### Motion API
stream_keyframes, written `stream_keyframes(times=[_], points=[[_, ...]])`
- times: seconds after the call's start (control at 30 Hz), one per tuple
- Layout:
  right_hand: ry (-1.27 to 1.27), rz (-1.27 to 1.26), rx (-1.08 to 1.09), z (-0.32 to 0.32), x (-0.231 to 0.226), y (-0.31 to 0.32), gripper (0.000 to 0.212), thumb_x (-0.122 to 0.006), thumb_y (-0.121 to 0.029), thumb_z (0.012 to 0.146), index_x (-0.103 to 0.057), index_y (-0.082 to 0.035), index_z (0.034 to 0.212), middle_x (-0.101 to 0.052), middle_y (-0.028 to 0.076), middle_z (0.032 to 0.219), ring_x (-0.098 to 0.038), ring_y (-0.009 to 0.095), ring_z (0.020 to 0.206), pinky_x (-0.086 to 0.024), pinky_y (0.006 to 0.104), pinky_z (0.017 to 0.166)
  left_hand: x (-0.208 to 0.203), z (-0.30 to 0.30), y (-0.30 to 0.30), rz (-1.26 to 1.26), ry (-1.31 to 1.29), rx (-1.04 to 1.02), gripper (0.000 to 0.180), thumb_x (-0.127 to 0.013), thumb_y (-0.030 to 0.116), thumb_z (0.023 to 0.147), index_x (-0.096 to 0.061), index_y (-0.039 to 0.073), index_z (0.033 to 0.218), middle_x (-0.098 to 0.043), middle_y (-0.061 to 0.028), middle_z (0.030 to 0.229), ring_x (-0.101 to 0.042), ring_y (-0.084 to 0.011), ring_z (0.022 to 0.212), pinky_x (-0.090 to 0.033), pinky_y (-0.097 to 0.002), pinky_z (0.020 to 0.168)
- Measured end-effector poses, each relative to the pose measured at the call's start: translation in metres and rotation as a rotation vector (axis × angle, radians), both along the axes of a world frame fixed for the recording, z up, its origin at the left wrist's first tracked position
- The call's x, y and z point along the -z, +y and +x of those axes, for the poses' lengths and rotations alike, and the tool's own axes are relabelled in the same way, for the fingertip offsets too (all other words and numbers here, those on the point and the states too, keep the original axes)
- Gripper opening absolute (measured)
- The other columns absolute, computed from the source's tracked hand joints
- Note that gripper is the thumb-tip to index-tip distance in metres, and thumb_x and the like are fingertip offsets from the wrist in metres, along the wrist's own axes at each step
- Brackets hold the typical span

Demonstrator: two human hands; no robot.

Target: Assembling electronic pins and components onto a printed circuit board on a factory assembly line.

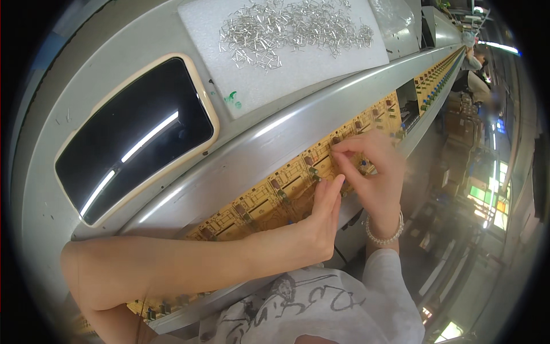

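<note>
Over a row of yellow-brown circuit boards (pixel 266 198), my two hands work close together. My right hand (pixel 375 169) has its thumb and index finger closed in a pinch just above a board; whatever is between the tips is too small to make out. Just below and to the left, my left hand (pixel 321 221) reaches toward the same board, thumb and finger pointing away from me. Its other fingers are bent under and hidden, so I cannot see what it holds. Small dark, green and blue components stand on the boards.
Beyond the metal rail (pixel 286 123) lies a white foam sheet (pixel 275 86) bearing a heap of short bent metal wires (pixel 286 31). A black glossy panel with a cream frame (pixel 137 137) lies at left. Farther along the line, a person (pixel 475 74) sits near cardboard boxes (pixel 458 126).
</note>
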State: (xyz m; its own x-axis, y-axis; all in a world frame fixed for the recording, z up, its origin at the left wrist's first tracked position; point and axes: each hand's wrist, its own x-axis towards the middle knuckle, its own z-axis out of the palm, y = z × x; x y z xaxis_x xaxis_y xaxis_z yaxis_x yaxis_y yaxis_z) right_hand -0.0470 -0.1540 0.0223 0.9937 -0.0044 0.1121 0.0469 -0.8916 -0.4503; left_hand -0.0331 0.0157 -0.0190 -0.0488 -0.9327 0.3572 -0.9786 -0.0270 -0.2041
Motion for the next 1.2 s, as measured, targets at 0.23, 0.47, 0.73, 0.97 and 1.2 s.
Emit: stream_keyframes(times=[0.23,0.47,0.73,0.97,1.2], points=[[-0.058,-0.121,-0.046,0.005,-0.001,-0.001,0.018,-0.074,0.001,0.067,-0.067,-0.008,0.08,-0.064,0.002,0.075,-0.06,0.019,0.072,-0.041,0.0321,0.073,0.045,-0.03,-0.056,0.155,-0.726,0.017,0.046,-0.052,0.028,0.083,-0.065,-0.009,0.108,-0.068,-0.0193,0.097,-0.065,-0.0295,0.1,-0.038,-0.0514,0.106],[-0.088,-0.201,-0.074,0.004,-0.005,0.001,0.017,-0.075,-0.001,0.067,-0.068,-0.008,0.082,-0.064,0.001,0.078,-0.059,0.018,0.075,-0.039,0.0324,0.075,0.074,-0.065,-0.104,0.297,-1.139,0.169,0.048,-0.056,0.025,0.077,-0.064,-0.009,0.11,-0.068,-0.0171,0.1,-0.064,-0.0282,0.102,-0.037,-0.0514,0.106],[-0.121,-0.239,-0.029,-0.001,0.006,0.007,0.017,-0.076,-0.003,0.068,-0.07,-0.008,0.084,-0.064,0.0,0.081,-0.058,0.018,0.077,-0.037,0.0335,0.075,0.078,-0.062,-0.1,0.294,-1.142,0.148,0.046,-0.054,0.026,0.081,-0.064,-0.009,0.109,-0.068,-0.0189,0.099,-0.064,-0.0293,0.102,-0.038,-0.0508,0.106],[-0.165,-0.288,-0.023,-0.004,0.01,0.008,0.017,-0.076,-0.004,0.07,-0.071,-0.009,0.086,-0.064,0.001,0.08,-0.056,0.018,0.075,-0.036,0.035,0.082,0.062,-0.037,-0.065,0.151,-0.756,0.015,0.045,-0.051,0.026,0.084,-0.065,-0.01,0.108,-0.068,-0.0205,0.099,-0.064,-0.0303,0.102,-0.038,-0.0503,0.106],[-0.203,-0.315,-0.022,-0.009,0.009,0.004,0.023,-0.075,-0.007,0.069,-0.073,-0.01,0.092,-0.058,0.001,0.082,-0.053,0.02,0.078,-0.037,0.038,0.083,0.052,-0.016,-0.032,-0.031,-0.222,-0.049,0.044,-0.049,0.027,0.088,-0.065,-0.01,0.107,-0.068,-0.0221,0.098,-0.064,-0.0313,0.102,-0.039,-0.0497,0.105]])
